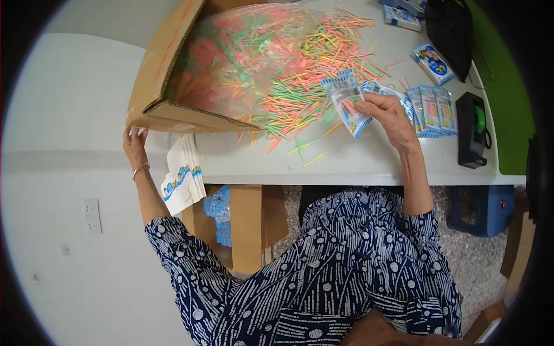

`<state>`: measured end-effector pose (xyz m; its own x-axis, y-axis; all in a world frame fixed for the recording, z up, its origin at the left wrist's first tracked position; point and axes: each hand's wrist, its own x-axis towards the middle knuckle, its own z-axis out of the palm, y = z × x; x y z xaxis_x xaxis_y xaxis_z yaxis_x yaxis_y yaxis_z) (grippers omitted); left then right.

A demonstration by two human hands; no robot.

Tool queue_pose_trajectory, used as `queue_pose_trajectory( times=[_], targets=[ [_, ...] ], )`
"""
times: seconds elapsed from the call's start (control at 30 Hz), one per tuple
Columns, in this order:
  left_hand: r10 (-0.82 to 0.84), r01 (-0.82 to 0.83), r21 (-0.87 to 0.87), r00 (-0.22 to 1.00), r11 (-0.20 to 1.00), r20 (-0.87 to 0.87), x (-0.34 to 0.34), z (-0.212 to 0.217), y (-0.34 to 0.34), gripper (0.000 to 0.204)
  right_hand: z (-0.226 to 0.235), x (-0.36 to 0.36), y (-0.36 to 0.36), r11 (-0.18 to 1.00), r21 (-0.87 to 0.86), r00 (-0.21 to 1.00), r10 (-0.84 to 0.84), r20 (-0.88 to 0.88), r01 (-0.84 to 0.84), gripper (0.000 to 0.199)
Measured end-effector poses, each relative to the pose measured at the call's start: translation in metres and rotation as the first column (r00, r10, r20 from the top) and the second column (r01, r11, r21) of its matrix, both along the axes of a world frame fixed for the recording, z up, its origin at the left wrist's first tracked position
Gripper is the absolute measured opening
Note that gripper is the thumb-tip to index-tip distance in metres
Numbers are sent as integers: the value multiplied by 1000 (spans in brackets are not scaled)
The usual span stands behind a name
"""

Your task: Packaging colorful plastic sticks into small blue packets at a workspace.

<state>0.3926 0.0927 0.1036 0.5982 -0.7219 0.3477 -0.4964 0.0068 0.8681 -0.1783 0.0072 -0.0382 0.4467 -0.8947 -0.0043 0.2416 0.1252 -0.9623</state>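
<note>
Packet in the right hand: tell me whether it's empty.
Not empty: pink sticks show inside the packet, through its clear part.

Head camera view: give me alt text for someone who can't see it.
The right hand holds a blue packet of pink sticks above a white table; the left hand touches a cardboard box. Pink, green and yellow sticks are heaped at the box's opening, with more packets and a black tape dispenser at right.

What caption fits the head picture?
Right hand holds a flat blue-edged plastic packet by thin pastel sticks; left hand at brown cardboard box.
</note>
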Motion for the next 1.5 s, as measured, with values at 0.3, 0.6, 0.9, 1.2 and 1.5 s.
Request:
queue_pose_trajectory(
  times=[0.3,0.6,0.9,1.2,1.5],
  targets=[
    [105,-105,-9,992,994,-71,-4,-100,55,25,-2,11,-1,1000,4,998,11,65,-11,16],
    [-505,395,326,762,859,405,-278,-115,61,25,-11,7,-1,998,-19,998,62,12,-61,18],
    [-667,658,190,745,729,-18,-370,-93,-8,55,-10,5,9,968,-183,977,146,-153,-173,24],
    [-747,706,244,624,664,230,-374,-103,-21,43,-7,-1,15,978,-112,983,170,-69,-177,24],
    [-786,783,188,613,592,-80,-383,-105,-24,36,-12,-2,16,959,-120,960,237,-151,-256,23]
  ],
)
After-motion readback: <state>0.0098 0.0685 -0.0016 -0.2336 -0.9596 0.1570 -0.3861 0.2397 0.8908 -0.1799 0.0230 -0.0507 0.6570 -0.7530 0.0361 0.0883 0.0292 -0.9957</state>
